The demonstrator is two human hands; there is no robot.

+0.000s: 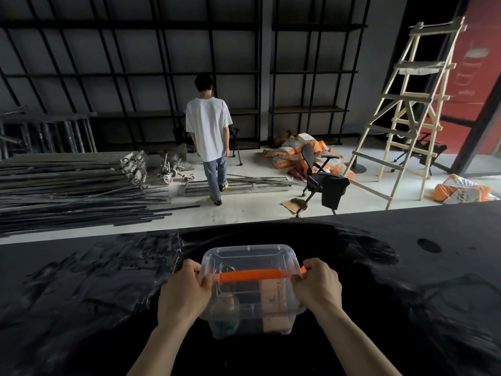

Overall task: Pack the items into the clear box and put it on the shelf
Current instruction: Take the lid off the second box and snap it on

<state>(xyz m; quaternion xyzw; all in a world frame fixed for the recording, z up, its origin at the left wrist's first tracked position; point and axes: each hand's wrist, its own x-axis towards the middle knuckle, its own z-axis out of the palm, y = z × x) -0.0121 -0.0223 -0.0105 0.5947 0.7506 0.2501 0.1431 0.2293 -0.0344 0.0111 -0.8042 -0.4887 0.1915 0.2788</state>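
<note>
Head view: the clear box (250, 289) sits on the black-covered desk (81, 294), lid on, just in front of the person.
Left hand (184, 291): closed on the box's left end, thumb over the lid edge beside the orange handle (250, 275).
Right hand (318, 287): wrapped around the right end in the same way, fingers curled under the rim.
Contents: a roundish greenish item at left and a brown carton at right show through the wall (other items are too dim to name).
Handling: thin stiff plastic, probably light, smooth and a little slippery; the lid could pop if squeezed.
Hold: both ends under the rim look safest, or the handle.
Shelf (130, 77): dark racks well apart, across the floor.
</note>
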